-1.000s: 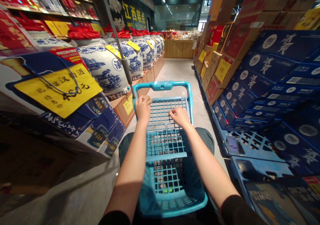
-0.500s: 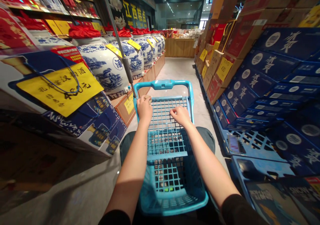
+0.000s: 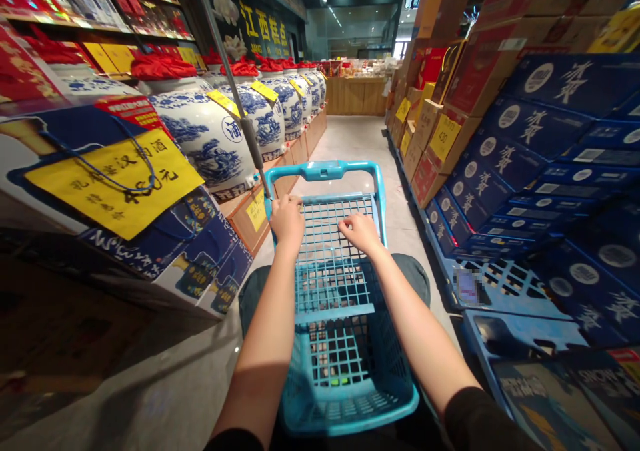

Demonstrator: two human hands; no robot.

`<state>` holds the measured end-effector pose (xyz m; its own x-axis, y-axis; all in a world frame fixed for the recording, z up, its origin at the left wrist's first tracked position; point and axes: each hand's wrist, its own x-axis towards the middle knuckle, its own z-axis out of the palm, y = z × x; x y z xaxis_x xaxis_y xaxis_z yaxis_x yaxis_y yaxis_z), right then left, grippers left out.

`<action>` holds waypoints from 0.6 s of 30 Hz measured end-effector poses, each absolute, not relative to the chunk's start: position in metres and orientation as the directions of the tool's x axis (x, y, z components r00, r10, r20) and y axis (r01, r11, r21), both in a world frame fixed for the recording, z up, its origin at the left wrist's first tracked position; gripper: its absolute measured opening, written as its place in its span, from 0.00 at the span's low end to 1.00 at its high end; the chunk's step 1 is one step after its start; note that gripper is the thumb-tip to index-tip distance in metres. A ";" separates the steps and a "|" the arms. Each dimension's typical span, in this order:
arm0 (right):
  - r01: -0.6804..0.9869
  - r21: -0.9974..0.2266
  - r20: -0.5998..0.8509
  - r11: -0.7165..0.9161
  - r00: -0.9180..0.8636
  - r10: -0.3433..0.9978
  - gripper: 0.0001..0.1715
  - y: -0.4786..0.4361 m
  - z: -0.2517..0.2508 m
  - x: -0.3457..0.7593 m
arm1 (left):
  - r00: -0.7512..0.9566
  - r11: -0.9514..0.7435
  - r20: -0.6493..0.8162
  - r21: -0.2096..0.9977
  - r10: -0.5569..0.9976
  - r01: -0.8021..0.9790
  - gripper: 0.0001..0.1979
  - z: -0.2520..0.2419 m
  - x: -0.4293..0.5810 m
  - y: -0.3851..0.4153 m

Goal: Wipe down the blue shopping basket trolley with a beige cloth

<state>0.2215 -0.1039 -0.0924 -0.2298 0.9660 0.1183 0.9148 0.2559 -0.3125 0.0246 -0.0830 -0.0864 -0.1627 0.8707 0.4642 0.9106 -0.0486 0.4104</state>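
A turquoise plastic shopping cart (image 3: 353,309) with mesh walls stands directly before me, its raised handle frame (image 3: 324,169) at the far end. My left hand (image 3: 287,223) is closed over the cart's upper left side, beside the foot of a grey metal pole (image 3: 245,121). On the right half of the upper mesh panel (image 3: 325,221) lies my right hand (image 3: 359,232), fingers curled in against the grid; their tips are hidden. Inside the basket, a small bright green patch (image 3: 341,381) shows at the bottom, too small to name.
At left, a gift-box stack bears a yellow price sign (image 3: 120,181); white-and-blue jars (image 3: 203,131) with red cloth tops line the aisle. Stacked blue cartons (image 3: 520,127) and brown boxes (image 3: 430,144) stand right, near blue pallets (image 3: 520,331). The aisle floor (image 3: 350,134) leads to a wooden counter (image 3: 353,96).
The surroundings have shifted very slightly leftward in view, and the left-hand display looks a little nearer. Both hands keep nearly the same places on the cart.
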 end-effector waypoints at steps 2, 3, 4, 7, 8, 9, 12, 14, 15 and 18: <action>0.915 -0.308 0.122 0.260 -0.233 0.965 0.25 -0.104 -0.092 0.221 | -0.039 -0.149 0.473 0.352 0.880 0.924 0.22 -0.091 0.035 -0.083; 0.916 -0.304 0.126 0.262 -0.234 0.964 0.25 -0.104 -0.092 0.221 | 0.021 -0.194 0.472 0.321 0.882 0.927 0.22 -0.093 0.042 -0.083; 0.917 -0.300 0.130 0.264 -0.235 0.963 0.25 -0.104 -0.092 0.221 | 0.062 -0.224 0.468 0.299 0.882 0.928 0.22 -0.095 0.048 -0.083; 0.920 -0.284 0.132 0.268 -0.239 0.962 0.25 -0.104 -0.092 0.222 | 0.052 -0.218 0.473 0.305 0.880 0.927 0.22 -0.095 0.054 -0.083; 0.922 -0.277 0.128 0.270 -0.243 0.962 0.25 -0.104 -0.091 0.223 | 0.012 -0.190 0.483 0.322 0.875 0.928 0.22 -0.094 0.051 -0.083; 0.924 -0.270 0.124 0.271 -0.245 0.961 0.25 -0.104 -0.091 0.223 | -0.039 -0.152 0.492 0.341 0.869 0.928 0.22 -0.092 0.045 -0.083; 0.926 -0.263 0.120 0.272 -0.249 0.961 0.26 -0.104 -0.090 0.224 | -0.182 -0.019 0.491 0.376 0.852 0.926 0.20 -0.087 0.025 -0.085; 0.924 -0.269 0.120 0.274 -0.250 0.961 0.26 -0.104 -0.090 0.223 | -0.189 0.004 0.469 0.367 0.863 0.930 0.20 -0.086 0.021 -0.086; 0.922 -0.273 0.121 0.274 -0.250 0.961 0.26 -0.104 -0.090 0.223 | -0.155 -0.018 0.458 0.351 0.876 0.936 0.21 -0.086 0.024 -0.087; 0.919 -0.284 0.126 0.275 -0.249 0.960 0.25 -0.104 -0.089 0.223 | -0.005 -0.141 0.439 0.299 0.898 0.944 0.22 -0.088 0.042 -0.088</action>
<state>0.2228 -0.1041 -0.0895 -0.2492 0.9603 0.1256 0.9185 0.2754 -0.2836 0.0417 -0.0877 -0.0883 -0.0047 0.8985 0.4390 0.9438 -0.1411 0.2989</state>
